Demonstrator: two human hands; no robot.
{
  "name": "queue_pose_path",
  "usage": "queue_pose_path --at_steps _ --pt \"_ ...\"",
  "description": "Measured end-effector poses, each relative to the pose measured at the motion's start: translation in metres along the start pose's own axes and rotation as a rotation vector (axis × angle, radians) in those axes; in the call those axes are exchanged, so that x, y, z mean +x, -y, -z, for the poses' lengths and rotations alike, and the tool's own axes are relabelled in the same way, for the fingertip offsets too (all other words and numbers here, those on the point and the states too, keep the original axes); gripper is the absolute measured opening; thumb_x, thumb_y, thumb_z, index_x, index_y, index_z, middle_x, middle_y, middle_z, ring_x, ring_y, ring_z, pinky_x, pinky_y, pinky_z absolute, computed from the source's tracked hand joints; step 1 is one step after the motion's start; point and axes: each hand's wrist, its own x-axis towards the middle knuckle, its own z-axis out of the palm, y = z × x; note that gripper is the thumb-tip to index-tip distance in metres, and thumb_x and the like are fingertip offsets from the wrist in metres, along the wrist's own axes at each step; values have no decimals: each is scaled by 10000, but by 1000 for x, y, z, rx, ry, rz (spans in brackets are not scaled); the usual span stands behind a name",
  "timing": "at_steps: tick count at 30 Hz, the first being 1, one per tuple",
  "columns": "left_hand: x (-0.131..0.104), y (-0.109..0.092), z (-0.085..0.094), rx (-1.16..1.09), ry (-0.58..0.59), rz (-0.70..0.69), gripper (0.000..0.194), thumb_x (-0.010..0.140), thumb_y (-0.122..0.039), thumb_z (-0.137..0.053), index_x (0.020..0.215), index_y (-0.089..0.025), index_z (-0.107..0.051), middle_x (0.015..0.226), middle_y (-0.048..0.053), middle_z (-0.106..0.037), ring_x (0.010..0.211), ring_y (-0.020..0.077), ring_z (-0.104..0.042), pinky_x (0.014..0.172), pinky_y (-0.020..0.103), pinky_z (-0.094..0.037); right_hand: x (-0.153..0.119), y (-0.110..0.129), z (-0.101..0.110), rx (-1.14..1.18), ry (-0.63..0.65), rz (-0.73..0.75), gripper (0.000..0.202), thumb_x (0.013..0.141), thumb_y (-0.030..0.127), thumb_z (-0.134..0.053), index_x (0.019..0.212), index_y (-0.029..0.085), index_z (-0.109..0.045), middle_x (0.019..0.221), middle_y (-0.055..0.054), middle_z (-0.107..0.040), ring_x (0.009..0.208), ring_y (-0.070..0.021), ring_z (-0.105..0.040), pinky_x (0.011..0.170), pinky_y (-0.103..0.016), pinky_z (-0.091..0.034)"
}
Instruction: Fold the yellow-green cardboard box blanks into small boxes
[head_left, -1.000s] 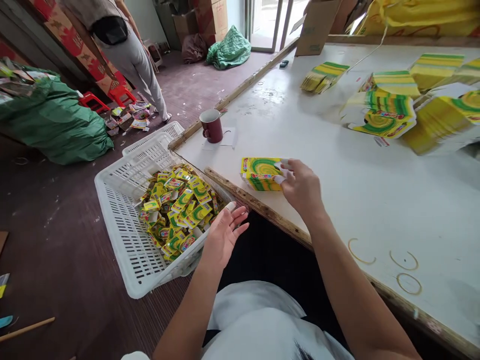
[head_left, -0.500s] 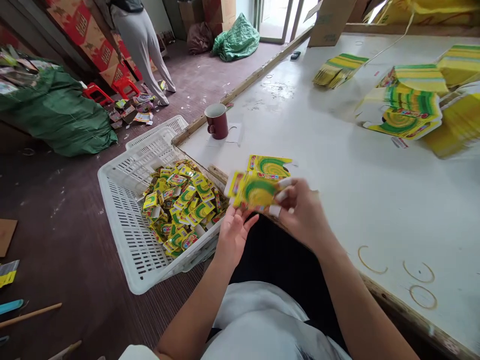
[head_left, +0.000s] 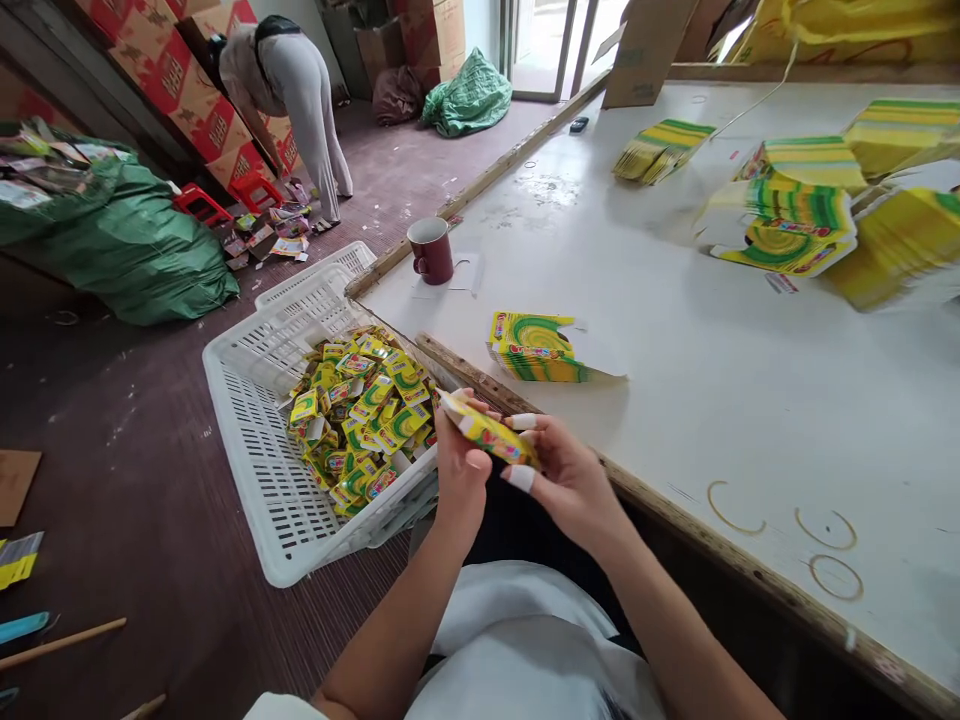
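Between my two hands is a small yellow and green printed cardboard box (head_left: 491, 436), tilted and seen along its narrow side. My left hand (head_left: 459, 470) grips its left end, thumb in front and fingers behind. At the right end, my right hand (head_left: 566, 478) pinches it; white wraps cover some of its fingertips. Just beyond, on the white table, lies a stack of flat printed cartons (head_left: 536, 348). Left of my hands stands a white plastic basket (head_left: 247, 470), holding many small yellow boxes (head_left: 375, 400).
A maroon mug (head_left: 431, 252) stands near the table's wooden edge. Further carton stacks (head_left: 795, 225) sit at the right back. Rubber bands (head_left: 836, 577) lie at the near right. On the floor are a green sack (head_left: 142, 245), red stools (head_left: 255, 188) and a bending person (head_left: 300, 100).
The carton has come down off the stack toward my body and turned from face-up to edge-on. My left hand has closed on it. The person in the background has bent over.
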Motion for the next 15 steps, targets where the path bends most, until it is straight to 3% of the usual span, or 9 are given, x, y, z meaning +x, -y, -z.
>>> queue_pose_path --at_steps 4,7,11,13,15 --pt "2 4 8 91 11 -91 415 567 -477 -894 853 -229 -724 838 8 -743 776 192 -667 771 315 -548 3 0 20 12 9 3 243 787 396 -746 970 238 -743 887 -27 -768 786 -197 -701 697 -330 -585" --pt "7 -8 15 158 93 -71 348 617 -465 -873 832 -215 -761 822 31 -773 775 215 -700 791 337 -560 4 6 34 -162 -19 162 138 839 286 -690 939 282 -784 846 -11 -782 726 -190 -694 637 -321 -570" --pt "11 -47 26 170 281 -157 679 627 -645 -800 1148 -220 -708 1149 108 -738 1125 296 -658 1027 393 -475 4 18 49 -653 -71 499 324 876 135 -605 1002 383 -770 836 18 -779 795 -202 -667 719 -363 -545" --pt "10 -62 28 349 392 -183 840 523 -584 -884 1242 -217 -654 1338 126 -637 1290 336 -545 1131 409 -371 2 22 49 -851 -18 630 358 897 112 -580 1015 402 -753 855 29 -781 922 -219 -668 913 -439 -502" --pt "8 -66 25 621 514 -135 902 451 -414 -958 1267 -225 -623 1337 116 -630 1261 344 -559 1106 405 -390 0 24 44 -921 95 715 361 910 108 -573 1041 407 -727 946 41 -779 1073 -221 -647 1108 -496 -364"
